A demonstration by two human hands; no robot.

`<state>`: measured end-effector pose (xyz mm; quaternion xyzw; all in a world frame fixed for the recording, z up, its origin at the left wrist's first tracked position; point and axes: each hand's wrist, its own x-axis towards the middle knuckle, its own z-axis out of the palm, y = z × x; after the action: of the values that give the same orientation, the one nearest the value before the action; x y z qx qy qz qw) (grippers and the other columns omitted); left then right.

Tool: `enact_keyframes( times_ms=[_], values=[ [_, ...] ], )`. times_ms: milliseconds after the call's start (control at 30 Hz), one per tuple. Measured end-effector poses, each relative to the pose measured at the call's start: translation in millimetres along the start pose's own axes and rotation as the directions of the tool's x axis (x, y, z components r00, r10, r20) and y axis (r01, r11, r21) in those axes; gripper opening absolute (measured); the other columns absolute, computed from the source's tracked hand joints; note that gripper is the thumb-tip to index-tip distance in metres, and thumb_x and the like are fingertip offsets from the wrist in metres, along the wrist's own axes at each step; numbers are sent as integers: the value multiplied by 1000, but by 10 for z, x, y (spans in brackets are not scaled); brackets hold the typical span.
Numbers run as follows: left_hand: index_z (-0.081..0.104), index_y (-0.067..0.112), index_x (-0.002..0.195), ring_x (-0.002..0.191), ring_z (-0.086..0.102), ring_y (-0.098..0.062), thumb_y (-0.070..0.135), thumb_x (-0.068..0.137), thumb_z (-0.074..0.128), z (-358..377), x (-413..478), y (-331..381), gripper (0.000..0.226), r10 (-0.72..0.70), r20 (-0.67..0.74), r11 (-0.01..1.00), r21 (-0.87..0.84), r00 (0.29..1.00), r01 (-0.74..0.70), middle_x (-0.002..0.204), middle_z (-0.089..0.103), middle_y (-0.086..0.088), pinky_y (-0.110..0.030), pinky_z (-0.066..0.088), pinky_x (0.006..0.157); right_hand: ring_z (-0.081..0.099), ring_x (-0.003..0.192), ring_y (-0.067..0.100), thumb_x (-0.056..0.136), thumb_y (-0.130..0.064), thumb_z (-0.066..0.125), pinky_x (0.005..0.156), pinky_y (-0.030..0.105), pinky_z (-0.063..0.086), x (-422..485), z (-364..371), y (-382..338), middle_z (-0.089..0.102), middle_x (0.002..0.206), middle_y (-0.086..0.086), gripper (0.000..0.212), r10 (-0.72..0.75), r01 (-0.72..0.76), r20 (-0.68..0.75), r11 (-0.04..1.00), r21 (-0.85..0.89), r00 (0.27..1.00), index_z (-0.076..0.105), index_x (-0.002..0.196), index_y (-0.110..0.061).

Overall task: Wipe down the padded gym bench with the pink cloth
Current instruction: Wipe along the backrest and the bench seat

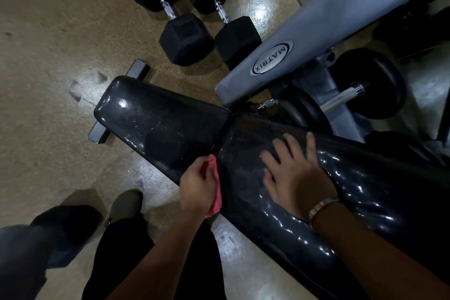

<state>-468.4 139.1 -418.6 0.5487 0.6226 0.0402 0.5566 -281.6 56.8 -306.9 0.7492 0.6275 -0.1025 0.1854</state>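
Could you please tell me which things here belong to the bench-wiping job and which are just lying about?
Part of the job:
- pink cloth, gripped by the left hand
- padded bench
- right hand, resting flat on the bench

Just lying about:
- two hex dumbbells on the floor
- grey Matrix frame
- black weight plate
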Motion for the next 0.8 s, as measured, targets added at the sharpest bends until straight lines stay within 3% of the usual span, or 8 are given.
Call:
enact_keyframes(
  times_ms=[100,300,433,600,733,800],
  values=[
    [70,36,114,95,70,-10,32,100,59,-4,90,132,19,-30,-34,995,95,999,34,100,75,14,-29,54,83,53,129,42,92,-36,47,116,75,23,7,-5,-3,60,125,13,33,3,-3,9,1000,0,1000,62,116,-19],
    [67,45,117,96,69,-7,38,101,57,94,158,300,20,-15,34,1000,5,999,15,102,73,18,-32,56,88,53,129,42,91,-35,52,115,75,24,6,3,-8,60,126,14,32,3,-3,-1,1000,5,1000,63,116,-19],
    [68,39,114,96,70,-19,31,101,52,83,286,416,22,-14,10,979,204,1000,12,103,75,9,-35,55,81,53,130,42,91,-36,49,116,75,22,15,18,-9,60,126,13,32,3,-3,-7,1000,10,1000,63,115,-19],
    [71,38,115,102,69,-12,30,98,59,213,400,653,21,46,51,999,-10,998,-45,107,75,12,-32,54,94,53,130,42,90,-35,51,115,75,24,21,6,-19,61,126,13,30,12,-12,-3,1000,-5,1000,63,112,-19],
    [64,33,113,89,68,-26,29,101,47,141,357,598,22,60,46,938,338,997,-72,95,73,0,-36,51,73,53,130,41,90,-36,53,114,75,26,19,18,-17,61,126,13,29,10,-10,1,1000,-5,1000,63,112,-19],
    [65,28,109,91,68,-29,22,97,49,154,458,696,21,46,61,917,394,997,-67,96,72,-2,-36,49,72,53,131,41,90,-36,54,114,75,26,25,18,-22,61,127,13,29,8,-7,4,1000,-15,1000,63,112,-19]
  ],
)
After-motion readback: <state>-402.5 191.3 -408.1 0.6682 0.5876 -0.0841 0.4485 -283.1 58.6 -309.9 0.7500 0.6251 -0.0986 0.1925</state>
